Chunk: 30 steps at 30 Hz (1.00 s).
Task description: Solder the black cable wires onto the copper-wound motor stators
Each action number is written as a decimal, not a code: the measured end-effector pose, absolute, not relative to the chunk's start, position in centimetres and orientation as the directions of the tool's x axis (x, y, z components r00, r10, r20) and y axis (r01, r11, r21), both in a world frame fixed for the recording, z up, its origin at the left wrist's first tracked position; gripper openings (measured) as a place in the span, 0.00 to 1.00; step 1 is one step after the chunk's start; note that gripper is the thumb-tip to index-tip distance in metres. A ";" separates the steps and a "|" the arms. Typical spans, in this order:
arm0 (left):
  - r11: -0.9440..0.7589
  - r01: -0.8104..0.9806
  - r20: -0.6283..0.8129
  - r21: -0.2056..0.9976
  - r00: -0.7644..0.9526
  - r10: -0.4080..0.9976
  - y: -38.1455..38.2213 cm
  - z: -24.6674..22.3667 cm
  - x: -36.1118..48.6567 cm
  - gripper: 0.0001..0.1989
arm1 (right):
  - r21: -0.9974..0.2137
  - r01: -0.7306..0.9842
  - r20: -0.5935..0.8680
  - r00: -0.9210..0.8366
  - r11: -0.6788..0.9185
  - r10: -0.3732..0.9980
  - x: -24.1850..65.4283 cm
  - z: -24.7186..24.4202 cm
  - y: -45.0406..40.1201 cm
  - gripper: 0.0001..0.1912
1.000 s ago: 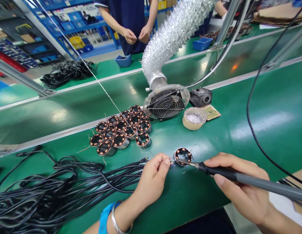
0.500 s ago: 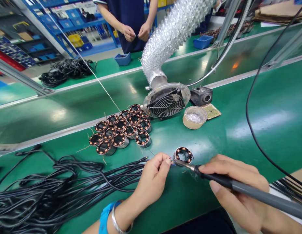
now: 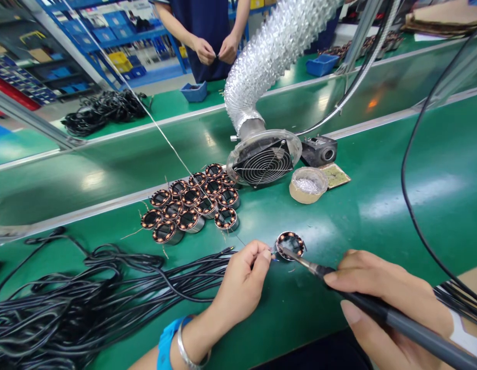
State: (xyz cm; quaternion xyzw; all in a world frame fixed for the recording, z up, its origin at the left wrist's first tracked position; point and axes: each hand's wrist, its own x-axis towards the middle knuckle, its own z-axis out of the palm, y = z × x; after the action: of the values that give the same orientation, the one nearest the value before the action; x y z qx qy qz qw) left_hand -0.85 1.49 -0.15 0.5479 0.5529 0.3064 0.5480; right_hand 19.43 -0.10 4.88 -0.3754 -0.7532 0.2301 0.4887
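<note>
Pinching thin wires between thumb and pointer finger of the left hand. Cannot see the other left fingers well. Gripping a soldering iron in the right hand, a bit like a fat pen, with pointer finger on the far side and thumb on the near side.

Find the copper ring flat on the green table, open middle facing up, just to the right of the left fingertips. Much nearer to the left hand than to the right hand. Round, so without a long side. From the right fingers, look up and to the left, along the iron, to reach it.

Long and thin, on the other hand, for the iron: slanting from low on the right up to the ring, tip at the near left part of the rim. Cannot tell whether touching or just above. Seems to matter most right there, at 1 little spot, with wires coming from the left and tip from the right. Well apart from the bunch of other rings, farther up and to the left.
</note>
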 end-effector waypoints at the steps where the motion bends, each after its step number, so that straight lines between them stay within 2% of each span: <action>1: 0.211 0.271 -0.269 0.939 0.200 0.942 1.5 -0.1 -0.8 0.13 | -0.706 0.333 0.579 -0.237 0.625 0.780 19.6 4.9 0.0 0.15; 12: 0.217 0.277 -0.276 0.936 0.197 0.941 1.5 0.1 -0.8 0.13 | -0.657 0.345 0.655 -0.176 0.670 0.734 19.8 4.5 0.8 0.18; 18: 0.207 0.295 -0.276 0.933 0.215 0.937 1.6 -0.1 -0.7 0.13 | -0.675 0.385 0.589 -0.234 0.630 0.774 19.8 3.1 0.7 0.25; 22: 0.200 0.301 -0.278 0.933 0.247 0.928 1.6 0.0 -1.0 0.14 | -0.602 0.388 0.630 -0.307 0.698 0.713 18.8 1.6 2.2 0.19; 26: 0.154 0.306 -0.254 0.940 0.320 0.913 1.7 0.3 -1.5 0.18 | -0.570 0.335 0.606 -0.444 0.750 0.659 17.7 0.2 3.9 0.14; 30: 0.133 0.302 -0.243 0.944 0.365 0.899 1.8 0.4 -1.9 0.20 | -0.503 0.311 0.598 -0.548 0.806 0.584 17.0 -0.5 4.4 0.12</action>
State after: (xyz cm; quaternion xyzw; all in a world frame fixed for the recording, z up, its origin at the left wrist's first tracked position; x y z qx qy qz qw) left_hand -1.88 1.76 0.41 0.6033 0.4977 0.2641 0.5644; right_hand 17.03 4.44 -0.53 -0.2594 -0.8629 0.1717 0.3982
